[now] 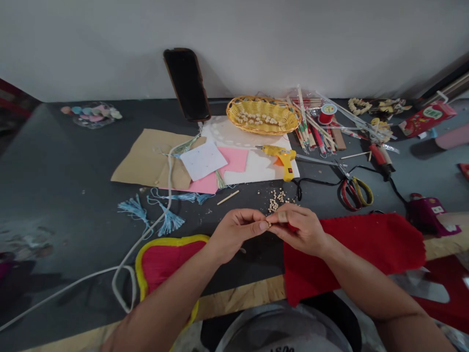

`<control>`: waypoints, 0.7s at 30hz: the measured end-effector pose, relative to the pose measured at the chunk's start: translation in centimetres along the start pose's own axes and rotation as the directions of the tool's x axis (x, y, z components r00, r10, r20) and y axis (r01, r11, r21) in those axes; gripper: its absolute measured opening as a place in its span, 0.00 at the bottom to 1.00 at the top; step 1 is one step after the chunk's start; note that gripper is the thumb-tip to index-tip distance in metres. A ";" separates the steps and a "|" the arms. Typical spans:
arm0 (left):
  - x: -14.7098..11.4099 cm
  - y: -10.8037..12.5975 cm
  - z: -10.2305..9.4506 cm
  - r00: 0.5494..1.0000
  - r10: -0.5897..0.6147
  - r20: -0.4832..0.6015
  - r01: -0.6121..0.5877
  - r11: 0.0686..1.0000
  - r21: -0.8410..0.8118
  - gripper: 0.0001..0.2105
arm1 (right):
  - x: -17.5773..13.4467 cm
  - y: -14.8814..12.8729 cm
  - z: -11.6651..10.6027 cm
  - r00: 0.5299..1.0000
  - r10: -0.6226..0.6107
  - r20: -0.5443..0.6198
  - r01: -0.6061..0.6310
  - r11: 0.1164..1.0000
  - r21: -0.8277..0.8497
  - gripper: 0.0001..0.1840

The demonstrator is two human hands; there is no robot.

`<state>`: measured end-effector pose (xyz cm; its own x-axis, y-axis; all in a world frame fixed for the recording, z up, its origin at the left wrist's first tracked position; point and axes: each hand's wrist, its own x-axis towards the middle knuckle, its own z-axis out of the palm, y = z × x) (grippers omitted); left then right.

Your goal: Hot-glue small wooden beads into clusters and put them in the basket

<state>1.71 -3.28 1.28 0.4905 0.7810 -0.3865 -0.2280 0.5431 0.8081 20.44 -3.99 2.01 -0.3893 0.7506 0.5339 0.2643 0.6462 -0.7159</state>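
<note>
My left hand and my right hand meet over the front of the dark table, fingertips pinched together. Between them is a tiny pale piece, mostly covered by the fingers; it resembles the small beige beads nearby, but its kind is not clear. A tan strip wraps one finger of my right hand. Just beyond the fingertips lies a loose pile of small beige beads. A short wooden stick rests to the left of the pile. Red felt spreads beneath my right wrist.
Behind the beads are a yellow glue gun, white and pink paper, and a wicker basket. Scissors lie to the right. A white cable crosses the left side near blue tassels. A phone leans on the wall.
</note>
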 end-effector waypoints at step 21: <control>0.0 0.2 0.3 1.000 -0.012 -0.001 0.012 1.000 -0.024 0.11 | 0.1 0.1 -0.2 1.000 0.001 0.022 -0.001 1.000 0.003 0.08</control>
<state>1.88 -3.27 1.58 0.4920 0.7748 -0.3969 -0.2421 0.5597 0.7925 20.58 -3.80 2.09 -0.4080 0.7482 0.5232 0.2617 0.6449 -0.7181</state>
